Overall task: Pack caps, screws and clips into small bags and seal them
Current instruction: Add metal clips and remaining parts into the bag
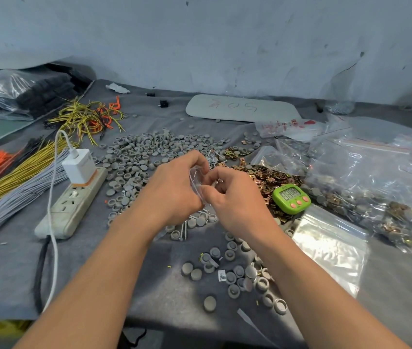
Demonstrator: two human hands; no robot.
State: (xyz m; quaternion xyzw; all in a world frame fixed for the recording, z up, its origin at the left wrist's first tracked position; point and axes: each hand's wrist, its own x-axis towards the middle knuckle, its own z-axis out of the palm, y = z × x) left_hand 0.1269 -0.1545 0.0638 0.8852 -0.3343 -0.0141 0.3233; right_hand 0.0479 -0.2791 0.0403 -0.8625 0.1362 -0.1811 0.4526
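Note:
A small clear bag (196,178) is held between both hands above the table's middle. My left hand (174,187) pinches its left side with curled fingers. My right hand (232,195) pinches its right edge. A wide heap of grey caps (137,157) lies behind and left of the hands, and more grey caps (235,273) lie in front. Brass clips (272,176) are piled to the right. A few screws (183,233) lie under my wrists. What the bag contains is hidden by my fingers.
A white power strip (74,205) with a charger (79,166) lies at left, beside wire bundles (16,177). A green timer (291,197) sits right of the hands. Empty zip bags (330,245) and filled bags (376,182) cover the right side. A grey board (242,108) lies at the back.

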